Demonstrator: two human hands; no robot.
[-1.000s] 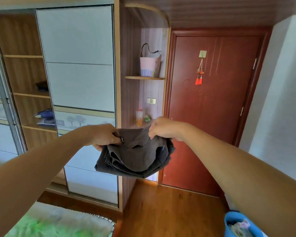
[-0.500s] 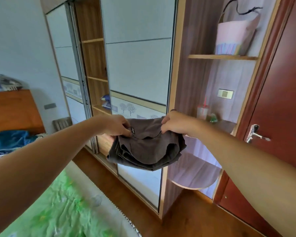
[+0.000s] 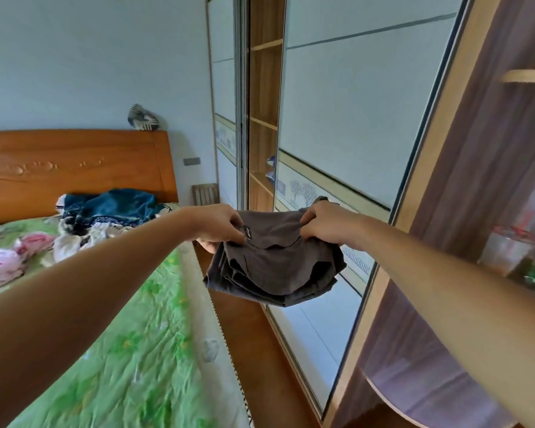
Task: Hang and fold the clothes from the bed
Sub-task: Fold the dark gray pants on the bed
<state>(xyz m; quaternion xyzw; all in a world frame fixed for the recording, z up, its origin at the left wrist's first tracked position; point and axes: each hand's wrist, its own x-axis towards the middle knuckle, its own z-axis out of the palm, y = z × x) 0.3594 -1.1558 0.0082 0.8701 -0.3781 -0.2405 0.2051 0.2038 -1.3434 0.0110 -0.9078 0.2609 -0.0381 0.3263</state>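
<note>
A folded dark garment (image 3: 275, 267) is held in mid-air beside the wardrobe (image 3: 352, 118) — pinched along its top edge by left hand (image 3: 220, 223) and right hand (image 3: 322, 223) — so 1 loosened pinch could let the folds spill open.

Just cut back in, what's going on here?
A person holds a folded dark grey fabric garment in the air with both hands: the left hand grips its upper left edge, the right hand its upper right edge. It hangs beside the white sliding-door wardrobe, above the wooden floor. A pile of unfolded clothes lies on the green floral bedsheet near the orange wooden headboard.
</note>
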